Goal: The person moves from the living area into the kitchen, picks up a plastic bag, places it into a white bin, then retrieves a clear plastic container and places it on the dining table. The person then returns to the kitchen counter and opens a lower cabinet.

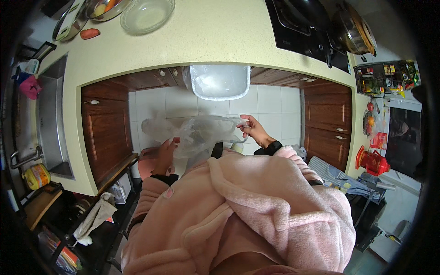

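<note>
A thin, clear plastic bag [202, 132] spreads crumpled between my hands, above the tiled floor. My right hand [253, 130] holds the bag's right edge, with a fold of film between the fingers. My left hand [166, 153] is at the bag's lower left side, fingertips against the film. Whether those fingers close on it is not plain. Part of the bag reaches further left, past that hand, and looks blurred. Ahead, a bin [221, 97] with a whitish plastic liner stands against the counter front.
The pale countertop [213, 41] carries a glass bowl [147, 15], a carrot piece [90, 33] and a metal bowl [106, 15] of vegetables. A gas hob [295, 44] with a pan is at right, a steel sink [51, 113] at left. Wooden cabinets [326, 113] flank the floor.
</note>
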The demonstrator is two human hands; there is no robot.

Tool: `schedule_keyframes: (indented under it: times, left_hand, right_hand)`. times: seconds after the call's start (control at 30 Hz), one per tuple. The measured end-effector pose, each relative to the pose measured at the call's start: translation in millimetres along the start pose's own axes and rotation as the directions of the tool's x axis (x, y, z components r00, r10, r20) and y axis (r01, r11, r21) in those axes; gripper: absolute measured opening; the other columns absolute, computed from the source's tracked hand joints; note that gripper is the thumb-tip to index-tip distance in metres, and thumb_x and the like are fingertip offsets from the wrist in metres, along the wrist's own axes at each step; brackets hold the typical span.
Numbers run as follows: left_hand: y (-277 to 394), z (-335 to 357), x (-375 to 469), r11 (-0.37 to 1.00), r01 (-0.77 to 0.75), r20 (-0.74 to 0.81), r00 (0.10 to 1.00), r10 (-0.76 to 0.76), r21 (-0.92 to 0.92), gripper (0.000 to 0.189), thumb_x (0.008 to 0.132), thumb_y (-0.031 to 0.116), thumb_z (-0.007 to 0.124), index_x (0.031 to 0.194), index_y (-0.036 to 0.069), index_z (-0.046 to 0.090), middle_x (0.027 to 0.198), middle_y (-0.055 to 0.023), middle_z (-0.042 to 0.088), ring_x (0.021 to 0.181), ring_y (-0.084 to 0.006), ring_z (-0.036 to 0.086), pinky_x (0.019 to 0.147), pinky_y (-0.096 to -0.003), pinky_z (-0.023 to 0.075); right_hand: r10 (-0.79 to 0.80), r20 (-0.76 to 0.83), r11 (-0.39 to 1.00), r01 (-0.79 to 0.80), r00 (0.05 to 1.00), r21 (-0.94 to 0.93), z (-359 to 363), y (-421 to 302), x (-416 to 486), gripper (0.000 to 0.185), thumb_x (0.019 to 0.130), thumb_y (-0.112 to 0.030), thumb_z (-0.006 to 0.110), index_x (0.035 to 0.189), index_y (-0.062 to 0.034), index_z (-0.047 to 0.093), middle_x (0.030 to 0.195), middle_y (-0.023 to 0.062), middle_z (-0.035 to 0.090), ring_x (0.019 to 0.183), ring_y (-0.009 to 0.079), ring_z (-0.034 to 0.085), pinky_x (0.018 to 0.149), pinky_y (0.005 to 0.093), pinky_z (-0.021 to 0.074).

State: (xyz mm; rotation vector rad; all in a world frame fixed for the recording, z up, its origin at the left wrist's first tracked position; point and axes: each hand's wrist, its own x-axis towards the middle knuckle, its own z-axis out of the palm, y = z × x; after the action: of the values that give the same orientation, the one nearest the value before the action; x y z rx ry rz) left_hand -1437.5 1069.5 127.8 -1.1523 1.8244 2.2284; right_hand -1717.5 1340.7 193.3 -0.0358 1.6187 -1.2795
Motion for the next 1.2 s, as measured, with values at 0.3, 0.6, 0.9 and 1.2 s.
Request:
schedule_keyframes:
  times: [0.3,0.6,0.9,1.2]
  left_hand:
    - [21,-3,-9,0.997,0.047,0.024,0.999,-0.046,-0.058,0.047,0.092,0.015,0.048,0.137,0.006,0.038,0.085,-0.0034,0.058,0.077,-0.0113,0.053,0.072,-0.0266,0.0434]
    - [-36,36,-123,0.944,0.014,-0.535,0.826,0.176,0.331,0.067,0.082,0.005,0.058,0.141,0.006,0.027,0.115,-0.0237,0.051,0.102,-0.0334,0.052,0.09,-0.0416,0.041]
    - [-106,187,-320,0.955,-0.187,-0.845,0.524,-0.102,-0.231,0.067,0.086,-0.004,0.053,0.144,0.013,0.025,0.113,-0.0017,0.054,0.099,-0.0121,0.051,0.082,-0.0254,0.0431]
    - [-164,305,-469,0.968,-0.134,-0.972,-0.069,-0.223,-0.212,0.06,0.086,0.005,0.054,0.141,0.01,0.03,0.089,-0.0108,0.065,0.086,-0.024,0.063,0.08,-0.0316,0.0463]
  right_hand:
    - [0.04,0.03,0.988,-0.035,0.999,-0.148,23,-28,2,0.031,0.084,-0.015,0.058,0.112,-0.0012,0.052,0.087,0.0048,0.064,0.051,0.007,0.042,0.048,0.0207,0.0367]
    - [0.154,0.363,0.904,0.018,0.919,-0.428,49,-38,14,0.014,0.085,-0.021,0.064,0.089,-0.008,0.062,0.074,-0.0014,0.061,0.052,0.0034,0.04,0.046,0.0192,0.0311]
    - [0.24,0.768,0.803,0.323,0.594,-0.501,103,16,-14,0.014,0.086,-0.022,0.063,0.086,-0.008,0.062,0.076,-0.0027,0.06,0.062,0.0052,0.047,0.055,0.0194,0.0368]
    - [0.522,0.805,0.646,0.485,0.283,-0.59,232,139,-127,0.037,0.084,-0.025,0.068,0.11,-0.0096,0.047,0.089,-0.0008,0.054,0.07,0.008,0.054,0.059,0.0223,0.0447]
